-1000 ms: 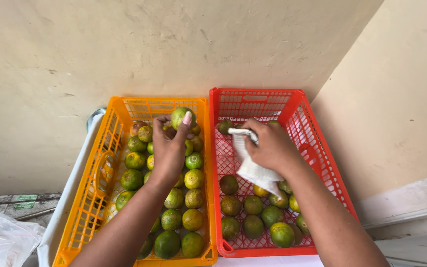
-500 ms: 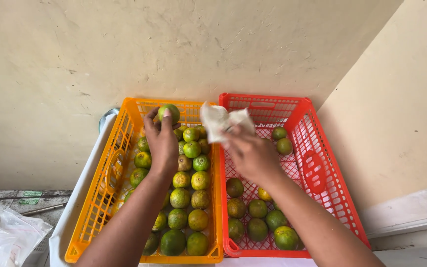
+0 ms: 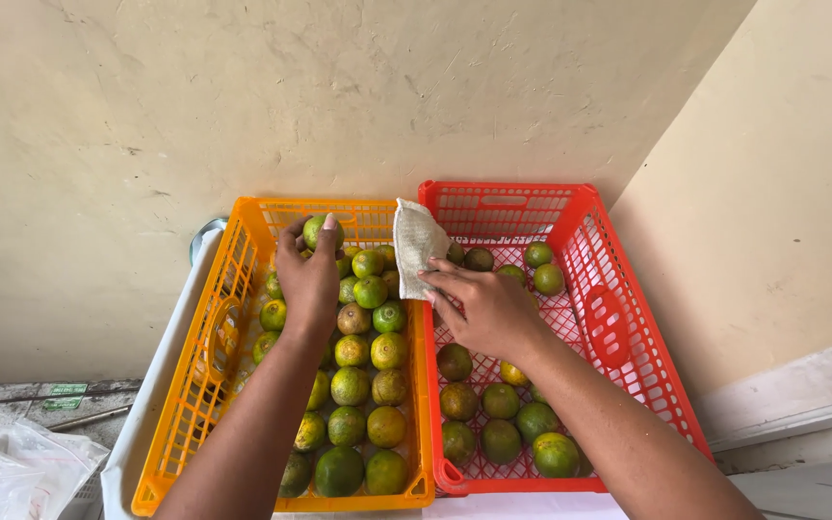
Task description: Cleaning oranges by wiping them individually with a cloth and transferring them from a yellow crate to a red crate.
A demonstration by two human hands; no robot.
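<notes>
The left hand (image 3: 308,279) has its grip closed around a green citrus fruit (image 3: 316,231), held above the far end of the orange crate (image 3: 206,380), while the right hand (image 3: 486,310) pinches a white cloth (image 3: 416,243) upright over the rim shared with the red crate (image 3: 649,380). A good wipe likely calls for holding the fruit firm, turning it, and wrapping the cloth around its whole skin.

Green fruit (image 3: 321,231) (held aloft); white cloth (image 3: 417,245) upright.
</notes>
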